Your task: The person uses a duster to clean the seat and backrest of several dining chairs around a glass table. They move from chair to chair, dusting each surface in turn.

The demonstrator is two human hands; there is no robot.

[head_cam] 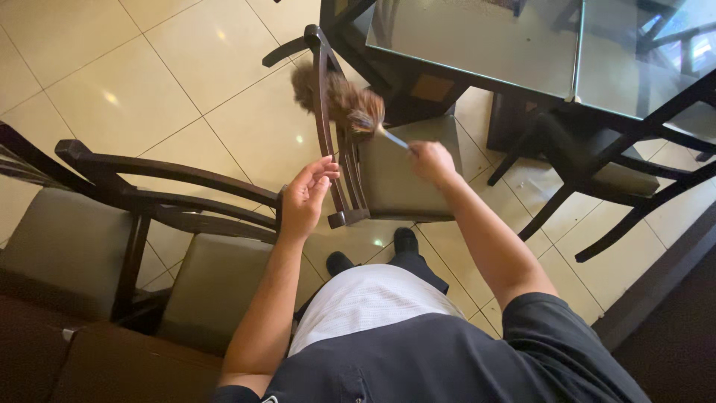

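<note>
Both forearms bare, reaching forward toward 12 o'clock. Left hand (pixel 304 198): wrist bent, palm turned toward 3 o'clock, fingers loosely curled and apart, thumb up, closed on nothing. Right hand (pixel 431 160): arm extended from 5 o'clock, elbow slightly bent, fingers closed in a fist-type grip, knuckles up. Hands sit near each other, not touching.

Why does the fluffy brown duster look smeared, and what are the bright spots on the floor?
Head view: the feather duster in the right hand is motion-blurred; the tile floor shows small glare spots from overhead light; the glass table top reflects chairs; the left hand is sharp.
</note>
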